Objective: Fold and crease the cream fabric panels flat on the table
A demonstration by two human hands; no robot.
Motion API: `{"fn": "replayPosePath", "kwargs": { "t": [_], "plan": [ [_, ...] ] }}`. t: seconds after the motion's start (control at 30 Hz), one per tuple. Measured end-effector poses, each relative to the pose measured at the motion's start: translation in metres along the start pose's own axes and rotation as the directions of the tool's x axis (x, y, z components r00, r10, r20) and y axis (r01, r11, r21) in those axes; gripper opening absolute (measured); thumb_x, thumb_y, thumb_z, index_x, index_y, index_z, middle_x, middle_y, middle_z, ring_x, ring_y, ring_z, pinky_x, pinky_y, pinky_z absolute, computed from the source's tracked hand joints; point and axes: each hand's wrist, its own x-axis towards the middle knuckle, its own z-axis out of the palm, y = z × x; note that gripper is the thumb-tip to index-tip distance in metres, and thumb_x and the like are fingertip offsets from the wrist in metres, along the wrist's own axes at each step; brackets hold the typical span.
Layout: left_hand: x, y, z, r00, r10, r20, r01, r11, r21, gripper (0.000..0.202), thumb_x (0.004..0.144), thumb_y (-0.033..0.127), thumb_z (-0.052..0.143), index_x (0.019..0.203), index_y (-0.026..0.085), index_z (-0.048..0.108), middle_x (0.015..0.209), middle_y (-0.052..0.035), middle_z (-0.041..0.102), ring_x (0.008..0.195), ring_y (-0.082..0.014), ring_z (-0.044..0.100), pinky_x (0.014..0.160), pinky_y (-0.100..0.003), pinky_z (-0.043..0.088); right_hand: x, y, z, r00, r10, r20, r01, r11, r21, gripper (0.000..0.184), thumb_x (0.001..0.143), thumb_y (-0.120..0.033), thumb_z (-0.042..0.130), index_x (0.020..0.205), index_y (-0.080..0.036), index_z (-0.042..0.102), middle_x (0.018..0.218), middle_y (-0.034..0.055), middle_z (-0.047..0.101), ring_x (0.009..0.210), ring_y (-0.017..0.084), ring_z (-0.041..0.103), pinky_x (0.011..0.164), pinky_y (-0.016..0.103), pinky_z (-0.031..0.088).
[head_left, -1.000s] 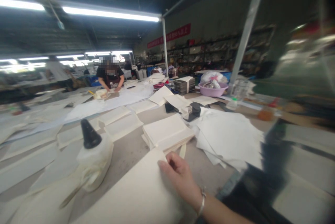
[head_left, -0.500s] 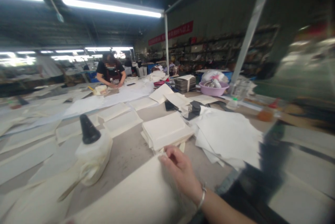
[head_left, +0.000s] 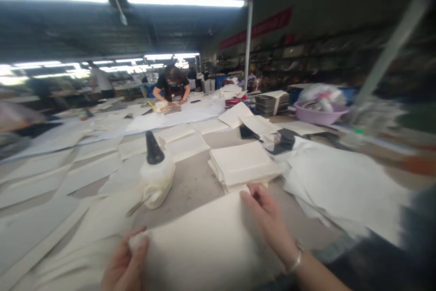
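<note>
A large cream sheet (head_left: 200, 241) is held up between my two hands, close to the table's near edge. My left hand (head_left: 127, 259) pinches its left corner between thumb and fingers. At the upper right corner, my right hand (head_left: 265, 209), with a bracelet at the wrist, grips it the same way. Just beyond the right hand lies a stack of cream pieces (head_left: 241, 164). A whitish bottle with a black cone-shaped nozzle (head_left: 156, 177) stands past the left hand, with a thin flat tool (head_left: 136, 207) beside it. Whether the sheet is paper or fabric, I cannot tell.
Cream pieces (head_left: 81, 175) lie spread over the left of the table. White sheets (head_left: 340, 182) are piled at right. Farther back are a dark strapped stack (head_left: 271, 103), a purple basin (head_left: 320, 114) and a person in a black top (head_left: 172, 84) at work.
My left hand has come into view, gripping the sheet's left corner. The view has swung left, so things appear shifted right. My right hand keeps its grip.
</note>
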Motion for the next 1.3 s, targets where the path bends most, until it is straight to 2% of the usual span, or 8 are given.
{"fn": "replayPosePath", "kwargs": {
  "t": [0.1,0.3,0.57,0.7,0.83,0.9,1.1,1.3],
  "plan": [
    [-0.007,0.008,0.002,0.997,-0.078,0.025,0.079,0.997,-0.02,0.056,0.054,0.054,0.079,0.094,0.02,0.059,0.064,0.0018,0.061,0.05,-0.0132,0.051,0.044,-0.021,0.04,0.0,0.002,-0.001,0.999,0.048,-0.003,-0.048,0.999,-0.008,0.034,0.081,-0.046,0.061,0.068,-0.02,0.043,0.065,-0.0028,0.041,0.06,0.013,0.036,0.054,0.023,0.032],
    [-0.02,0.013,0.001,0.993,-0.016,0.113,0.022,0.999,-0.048,0.04,0.067,0.051,0.071,0.084,0.019,0.056,0.059,0.0037,0.054,0.051,-0.0095,0.045,0.048,-0.018,0.037,-0.002,0.016,-0.003,0.988,0.155,0.023,-0.156,0.987,0.032,0.036,0.078,-0.049,0.065,0.071,-0.02,0.043,0.067,-0.0029,0.042,0.059,0.012,0.037,0.051,0.021,0.032],
    [-0.02,0.013,0.003,0.97,0.235,0.063,-0.241,0.964,0.114,0.046,0.069,0.045,0.071,0.103,0.022,0.052,0.062,0.0043,0.058,0.056,-0.0111,0.053,0.052,-0.018,0.042,0.002,0.012,-0.004,0.988,0.157,0.0,-0.157,0.988,-0.002,0.039,0.075,-0.051,0.066,0.068,-0.02,0.044,0.065,-0.002,0.045,0.057,0.012,0.04,0.048,0.021,0.032],
    [-0.009,0.008,-0.005,0.915,0.39,0.101,-0.402,0.876,0.265,0.037,0.068,0.041,0.073,0.096,0.02,0.062,0.084,-0.003,0.069,0.065,-0.0144,0.062,0.058,-0.021,0.051,0.003,0.011,-0.006,0.992,0.127,-0.028,-0.128,0.991,-0.04,0.038,0.075,-0.051,0.065,0.068,-0.02,0.045,0.064,-0.002,0.044,0.057,0.012,0.04,0.049,0.022,0.033],
    [-0.004,0.005,-0.009,0.788,0.597,0.152,-0.593,0.667,0.452,0.024,0.075,0.037,0.066,0.096,0.025,0.068,0.11,-0.0041,0.067,0.091,-0.0187,0.065,0.072,-0.023,0.054,0.003,0.013,-0.007,0.991,0.133,-0.024,-0.134,0.99,-0.047,0.037,0.076,-0.05,0.065,0.069,-0.02,0.045,0.065,-0.002,0.045,0.058,0.012,0.04,0.05,0.022,0.033],
    [-0.004,0.004,-0.008,0.757,0.633,0.162,-0.618,0.614,0.492,0.023,0.076,0.036,0.065,0.096,0.026,0.067,0.107,-0.0034,0.068,0.085,-0.0172,0.067,0.071,-0.023,0.055,0.003,0.014,-0.008,0.99,0.136,-0.025,-0.137,0.989,-0.056,0.037,0.076,-0.051,0.065,0.07,-0.02,0.046,0.065,-0.0019,0.046,0.058,0.012,0.04,0.05,0.022,0.033],
    [-0.002,0.003,-0.008,0.792,0.6,0.115,-0.578,0.675,0.459,0.019,0.077,0.04,0.063,0.085,0.023,0.063,0.106,-0.004,0.068,0.087,-0.0171,0.066,0.074,-0.023,0.054,0.002,0.012,-0.008,0.992,0.119,-0.03,-0.121,0.989,-0.082,0.035,0.077,-0.05,0.063,0.071,-0.02,0.046,0.064,-0.0021,0.045,0.057,0.012,0.04,0.05,0.023,0.033],
    [0.002,0.01,-0.015,0.923,0.353,0.154,-0.384,0.821,0.422,0.027,0.078,0.048,0.059,0.074,0.021,0.056,0.12,-0.0048,0.061,0.101,-0.0232,0.061,0.088,-0.035,0.047,0.001,0.007,-0.006,1.0,-0.001,-0.024,-0.004,0.978,-0.209,0.029,0.08,-0.047,0.058,0.071,-0.02,0.049,0.067,-0.0013,0.049,0.06,0.014,0.046,0.055,0.025,0.038]
  ]
}}
